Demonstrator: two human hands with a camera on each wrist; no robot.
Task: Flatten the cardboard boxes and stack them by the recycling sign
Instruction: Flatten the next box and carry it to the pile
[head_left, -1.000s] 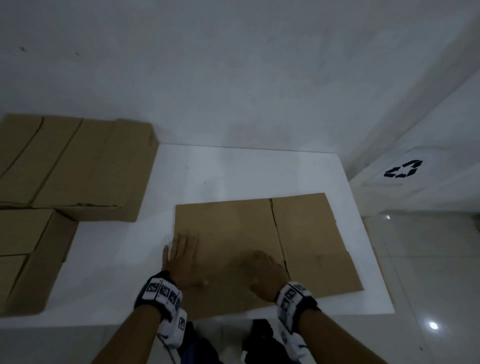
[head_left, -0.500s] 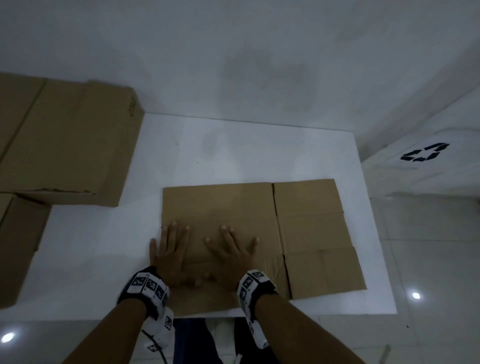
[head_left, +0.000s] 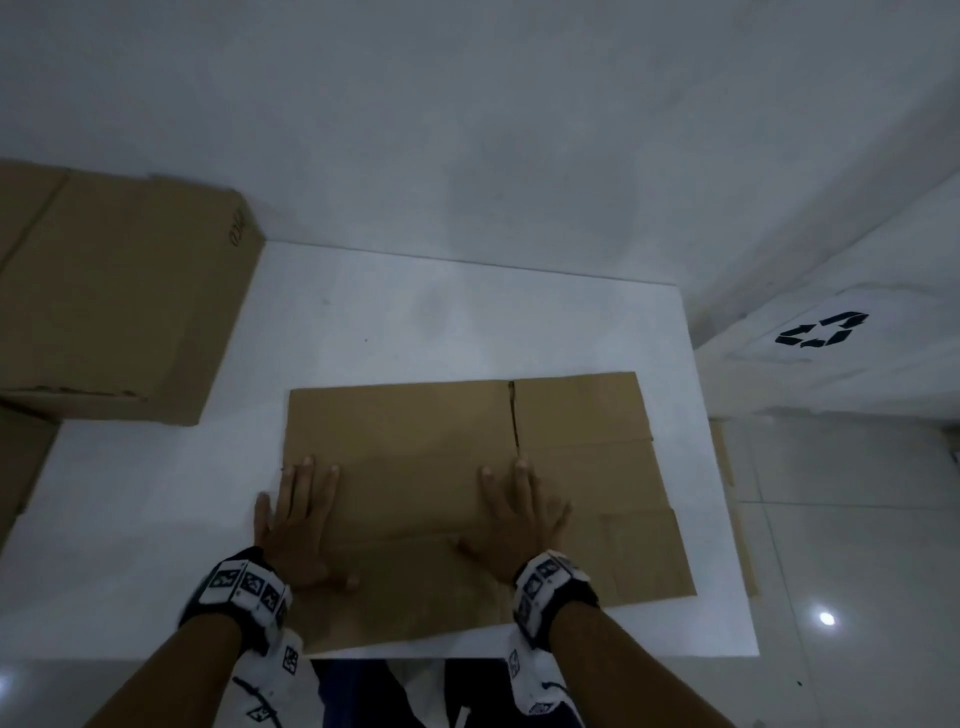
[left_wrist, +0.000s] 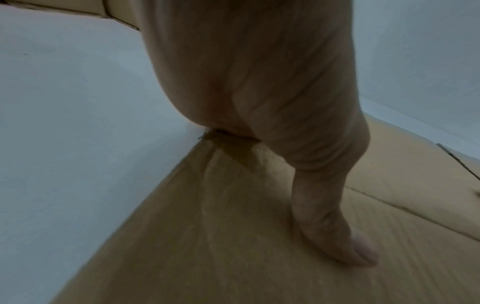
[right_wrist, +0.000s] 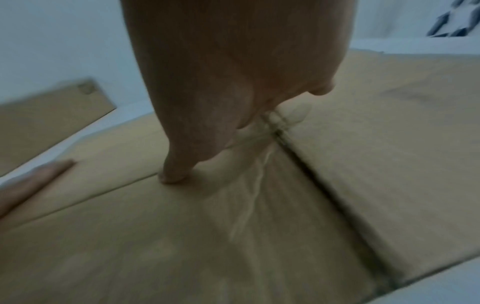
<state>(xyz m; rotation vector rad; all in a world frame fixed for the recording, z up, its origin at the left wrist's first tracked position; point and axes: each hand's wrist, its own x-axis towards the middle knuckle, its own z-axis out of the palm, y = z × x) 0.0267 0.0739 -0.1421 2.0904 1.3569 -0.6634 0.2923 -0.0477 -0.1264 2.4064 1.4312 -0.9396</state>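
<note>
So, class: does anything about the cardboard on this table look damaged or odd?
Slightly. The flattened box under both hands has wrinkled creases by the right hand near its slit; otherwise it lies flat.

We see a plain brown flattened cardboard box on a white table. Our left hand and right hand lie on the brown card, each wrist wearing a black band with white squares printed with black patterns. A second brown cardboard box carries small dark lettering. The recycling sign is black arrows on white. The wall is pale grey-white; the floor tiles are glossy pale grey.
</note>
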